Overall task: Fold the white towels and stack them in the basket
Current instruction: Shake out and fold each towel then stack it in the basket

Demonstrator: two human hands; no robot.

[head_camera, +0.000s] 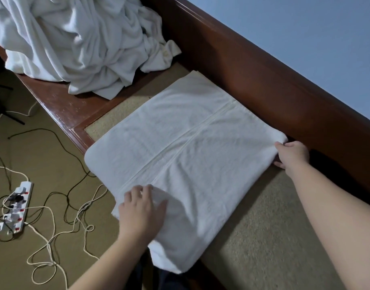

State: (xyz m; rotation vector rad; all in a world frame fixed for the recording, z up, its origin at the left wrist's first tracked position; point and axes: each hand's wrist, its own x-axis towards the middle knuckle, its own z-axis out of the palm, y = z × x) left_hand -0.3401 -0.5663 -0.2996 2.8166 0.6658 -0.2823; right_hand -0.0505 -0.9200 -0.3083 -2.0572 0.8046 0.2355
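The left hand (141,214) lies on the near corner of a flat, folded white terry towel (180,155), fingers curled into a bunched fold of it. The right hand (292,154) pinches the towel's opposite corner against the dark red-brown wooden rail (253,80). The towel spans the beige padded bench top (274,237) between both hands. Beyond them lies a crumpled heap of white towels (75,42).
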